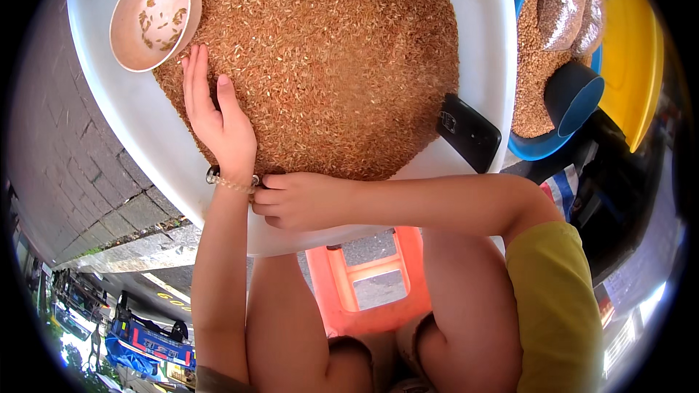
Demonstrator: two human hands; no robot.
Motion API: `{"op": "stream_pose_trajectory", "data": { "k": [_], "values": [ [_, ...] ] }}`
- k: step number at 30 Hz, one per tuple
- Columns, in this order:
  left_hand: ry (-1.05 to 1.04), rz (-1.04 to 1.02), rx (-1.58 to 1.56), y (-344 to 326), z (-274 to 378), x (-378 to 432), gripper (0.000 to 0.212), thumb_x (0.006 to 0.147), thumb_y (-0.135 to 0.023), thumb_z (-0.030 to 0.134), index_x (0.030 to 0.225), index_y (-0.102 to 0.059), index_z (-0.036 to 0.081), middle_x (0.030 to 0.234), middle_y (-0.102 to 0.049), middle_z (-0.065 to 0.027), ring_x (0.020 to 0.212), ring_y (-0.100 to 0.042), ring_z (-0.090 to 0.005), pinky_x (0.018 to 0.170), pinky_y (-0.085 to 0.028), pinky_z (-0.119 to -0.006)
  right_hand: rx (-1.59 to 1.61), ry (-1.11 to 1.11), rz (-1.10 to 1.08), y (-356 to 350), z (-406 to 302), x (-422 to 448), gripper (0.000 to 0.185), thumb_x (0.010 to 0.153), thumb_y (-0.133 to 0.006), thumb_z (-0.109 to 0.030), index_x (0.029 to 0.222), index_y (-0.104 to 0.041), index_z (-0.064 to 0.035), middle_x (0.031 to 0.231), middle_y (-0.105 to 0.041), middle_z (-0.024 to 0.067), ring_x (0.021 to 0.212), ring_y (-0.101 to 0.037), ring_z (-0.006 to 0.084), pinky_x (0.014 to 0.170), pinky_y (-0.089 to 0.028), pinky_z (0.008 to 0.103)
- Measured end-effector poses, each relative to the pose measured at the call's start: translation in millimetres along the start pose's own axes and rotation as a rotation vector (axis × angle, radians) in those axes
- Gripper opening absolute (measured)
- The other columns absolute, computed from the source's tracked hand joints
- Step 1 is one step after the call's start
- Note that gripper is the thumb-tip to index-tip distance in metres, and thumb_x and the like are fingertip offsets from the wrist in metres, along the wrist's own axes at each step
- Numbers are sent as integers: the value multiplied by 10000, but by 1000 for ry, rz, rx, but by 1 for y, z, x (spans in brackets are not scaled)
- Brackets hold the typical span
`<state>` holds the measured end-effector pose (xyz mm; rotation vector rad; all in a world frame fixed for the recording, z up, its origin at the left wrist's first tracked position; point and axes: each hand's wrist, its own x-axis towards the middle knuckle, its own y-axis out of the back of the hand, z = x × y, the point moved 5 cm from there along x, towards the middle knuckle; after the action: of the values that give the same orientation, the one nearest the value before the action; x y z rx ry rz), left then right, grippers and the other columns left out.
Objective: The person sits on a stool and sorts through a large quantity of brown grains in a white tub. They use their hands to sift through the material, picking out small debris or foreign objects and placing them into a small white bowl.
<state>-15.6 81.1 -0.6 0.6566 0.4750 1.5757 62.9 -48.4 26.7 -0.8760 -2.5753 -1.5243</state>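
Note:
My left hand (221, 120) is over the near left part of a heap of reddish-brown unpolished rice (327, 65), thumb apart from the fingers, with nothing in it. Around that wrist runs a bracelet of clear beads with dark pieces (232, 183). My right hand (300, 199) reaches across from the right, its curled fingers pinching the bracelet; the fingertips are partly hidden. The rice lies in a large white tub (480, 27). Just beyond my left fingertips, a pale bowl (123, 27) with a few greenish-brown grains inside leans tilted at the tub's left side.
A black phone (472, 134) rests at the tub's right side. Beyond it, a blue basin (538, 147) holds tan grain, filled plastic bags (562, 11) and a dark scoop (576, 95). A yellow container (633, 65) stands farther right. An orange plastic stool (377, 305) is between my legs.

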Motion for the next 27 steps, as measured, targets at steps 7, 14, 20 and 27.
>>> {"op": "stream_pose_trajectory", "data": {
  "k": [7, 14, 20, 27],
  "values": [
    [-2, -38, 11, 0, 5, 2, 422, 977, -490, 89, 1384, -527, -15, 1454, -511, -176, 1419, -377, -358, 1175, -257, -456, -15, 82, 55, -9, 3, 7, 131, 807, -623, -231, 739, -710, -161, 974, -619, -40, 1038, -518, 162, 903, -390, 314],
    [42, -71, 36, -2, 6, 0, 431, 987, -480, 108, 1399, -505, -16, 1475, -477, -185, 1428, -354, -359, 1174, -247, -459, 11, 144, -113, -7, 5, 4, 140, 800, -617, -247, 803, -719, -150, 1017, -615, -19, 1100, -494, 175, 906, -395, 337],
    [27, -89, 26, -1, 10, 1, 438, 988, -483, 111, 1405, -496, -22, 1490, -457, -190, 1435, -339, -370, 1175, -241, -473, -12, 74, -34, -7, 11, -6, 158, 807, -602, -245, 809, -722, -142, 990, -625, -17, 1080, -503, 175, 881, -392, 314],
    [61, -169, 43, 10, 13, 3, 500, 984, -497, 116, 1453, -416, -35, 1524, -387, -218, 1450, -300, -379, 1184, -218, -485, -120, -202, -134, 32, 35, -16, 182, 777, -589, -228, 837, -723, -121, 951, -607, -8, 1023, -519, 185, 897, -411, 321]
  ]
}}
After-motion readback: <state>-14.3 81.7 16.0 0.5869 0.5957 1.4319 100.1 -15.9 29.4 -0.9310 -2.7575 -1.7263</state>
